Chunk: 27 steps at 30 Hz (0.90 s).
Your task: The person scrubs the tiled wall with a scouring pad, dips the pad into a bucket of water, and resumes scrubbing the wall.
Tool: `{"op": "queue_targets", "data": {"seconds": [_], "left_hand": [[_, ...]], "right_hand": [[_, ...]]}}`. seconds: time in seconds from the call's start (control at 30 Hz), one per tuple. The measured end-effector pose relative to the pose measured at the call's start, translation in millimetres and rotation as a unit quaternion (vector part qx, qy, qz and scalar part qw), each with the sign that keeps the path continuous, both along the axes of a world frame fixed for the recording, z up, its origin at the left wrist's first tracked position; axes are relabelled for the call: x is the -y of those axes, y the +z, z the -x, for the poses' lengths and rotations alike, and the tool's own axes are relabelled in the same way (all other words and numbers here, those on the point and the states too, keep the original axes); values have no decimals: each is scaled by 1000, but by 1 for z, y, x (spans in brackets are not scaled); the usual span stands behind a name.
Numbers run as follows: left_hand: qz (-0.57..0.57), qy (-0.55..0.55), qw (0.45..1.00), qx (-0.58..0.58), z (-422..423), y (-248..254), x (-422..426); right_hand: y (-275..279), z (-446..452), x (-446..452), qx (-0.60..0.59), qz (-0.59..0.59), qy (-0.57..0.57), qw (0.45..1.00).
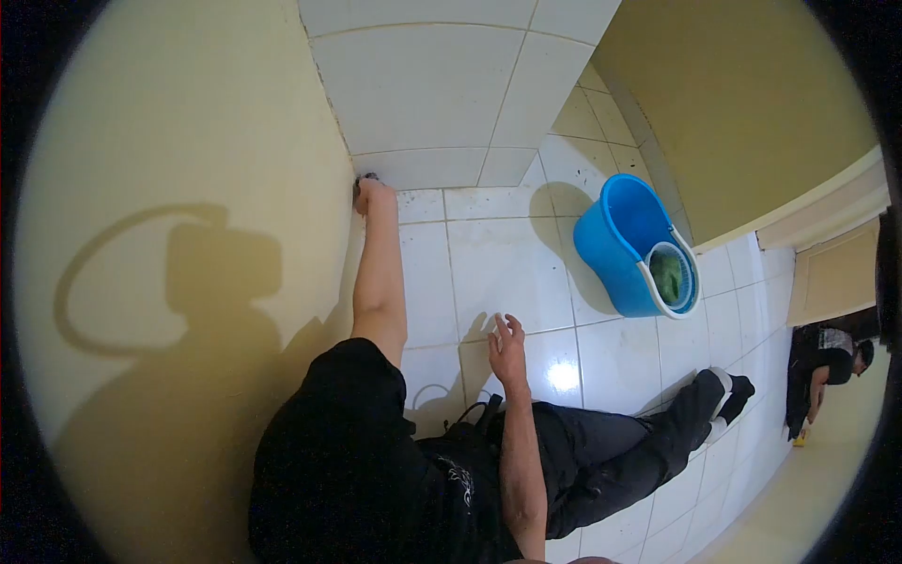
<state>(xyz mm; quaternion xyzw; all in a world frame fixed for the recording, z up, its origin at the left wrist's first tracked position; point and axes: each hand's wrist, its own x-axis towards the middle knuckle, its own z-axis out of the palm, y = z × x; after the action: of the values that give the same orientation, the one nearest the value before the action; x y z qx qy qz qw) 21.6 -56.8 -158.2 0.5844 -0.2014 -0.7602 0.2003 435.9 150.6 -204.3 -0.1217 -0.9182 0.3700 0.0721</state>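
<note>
- Left hand (378, 195) first pls, what's it doing?

- Arm's stretched all the way out, hand's jammed in the corner where the yellow wall (178, 122) meets the white tiled block (418, 94), right down by the floor (507, 258). Fingers are at a small dark thing (371, 177), tucked in that same corner. Can't ID it tbh, too small + mostly hidden.

- So is it gripped or just touched?

- Can't tell from this angle, sry. Fingertips are out of sight.

- K. And the right hand (508, 355)?

- Nothing in it afaict. Fingers loosely apart, a bit curled, just above the floor tiles approx in front of the person's lap. Dark trousers (611, 446) run off to the right.

- Anything else nearby?

- Yep, blue bucket (601, 254) w/ a white handle (660, 293), upright on the tiles, well apart from both hands. Greenish stuff (666, 277) in the round basket at its near end. Also another person (832, 367) in black, dark cap, way over at the far right edge, sideways in view.
</note>
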Motion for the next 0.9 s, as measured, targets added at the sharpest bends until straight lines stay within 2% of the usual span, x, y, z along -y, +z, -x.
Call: {"op": "queue_targets", "data": {"seconds": [0.07, 0.13, 0.23, 0.33, 0.4, 0.53, 0.57, 0.6, 0.63, 0.67, 0.7, 0.73, 0.87, 0.9], "left_hand": [[1, -7, 1000, 8, 10, -5, -3], [26, -32, 999, 18, 29, -53, 5], [85, 3, 996, 0, 45, -79, -3], [14, -3, 1000, -13, 50, -105, 19], [-18, -14, 999, -33, 54, -90, 19], [-36, -10, 997, -73, -6, 16, -7], [-163, 191, 957, -147, 1, 4, -1], [-261, 402, 856, -192, 7, -8, 5], [-350, 575, 699, -242, 25, -26, 14], [-418, 708, 497, -279, 45, -45, 24], [-461, 793, 264, -297, 64, -73, 31], [-477, 828, 18, -294, 73, -93, 32], [-536, 664, 285, -436, 103, -166, 31], [-552, 657, 271, -436, 100, -158, 30]], "right_hand": [[-4, 3, -4, -6, -7, 0, 1000], [-6, -1, -2, -5, -8, 6, 1000], [0, 1, -1, 22, 5, 9, 1000], [9, 2, -2, 10, -14, 12, 1000], [11, 6, -3, -2, -8, -2, 1000], [-1, 0, -3, 1, 10, 7, 1000], [-1, -2, -2, 2, 2, 9, 1000], [1, -1, -2, 4, -5, 12, 1000], [3, 2, -1, 3, -12, 16, 1000], [6, 3, 0, -1, -9, 16, 1000], [8, 3, -1, -4, -7, 14, 1000], [10, 0, -2, -7, -6, 7, 1000], [11, 1, -3, -14, -20, -5, 1000], [8, 4, -4, -15, -16, -2, 1000]]}}
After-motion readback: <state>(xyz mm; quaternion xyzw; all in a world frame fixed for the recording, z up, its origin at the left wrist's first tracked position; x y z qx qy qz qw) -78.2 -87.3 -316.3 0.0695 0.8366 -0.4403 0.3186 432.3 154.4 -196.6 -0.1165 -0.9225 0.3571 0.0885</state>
